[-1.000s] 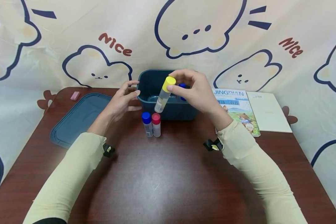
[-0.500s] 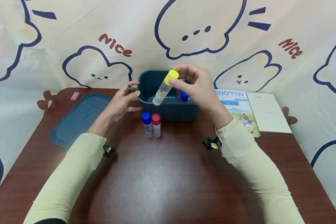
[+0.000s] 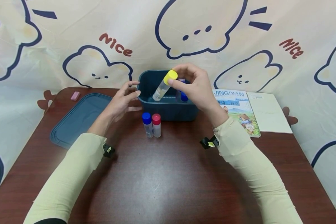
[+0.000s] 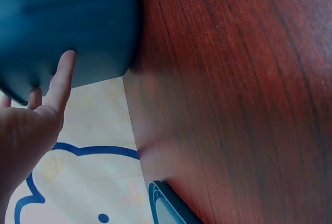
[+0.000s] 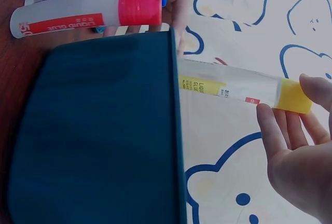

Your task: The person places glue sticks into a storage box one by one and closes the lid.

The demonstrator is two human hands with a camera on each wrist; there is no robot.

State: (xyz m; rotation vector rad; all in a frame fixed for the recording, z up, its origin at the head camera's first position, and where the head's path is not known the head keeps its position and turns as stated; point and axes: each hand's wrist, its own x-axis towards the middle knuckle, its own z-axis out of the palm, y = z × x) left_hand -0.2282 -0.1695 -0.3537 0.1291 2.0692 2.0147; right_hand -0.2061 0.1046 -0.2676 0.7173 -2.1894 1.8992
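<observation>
My right hand (image 3: 197, 90) pinches the yellow cap of a liquid glue bottle (image 3: 163, 89) between thumb and fingers. The bottle tilts, its lower end over the opening of a dark teal plastic bin (image 3: 176, 112). At the bin's left end, my left hand (image 3: 119, 102) touches the wall with spread fingers; in the left wrist view one straight finger (image 4: 63, 76) presses on it. A blue-capped glue bottle (image 3: 184, 97) is inside the bin, partly hidden by my right hand. Before the bin stand a blue-capped glue bottle (image 3: 147, 125) and a red-capped one (image 3: 156, 126), side by side.
The bin's lid (image 3: 79, 116) lies flat on the table at left, with a small pink block (image 3: 75, 95) behind it. To the right are a picture-covered book (image 3: 242, 116) and a pale book (image 3: 270, 112). A printed cloth (image 3: 145, 34) hangs behind the table.
My right hand has raised the yellow-capped glue bottle from in front of the bin's near wall to over its opening, tilting it further. The left hand stays at the bin's end.
</observation>
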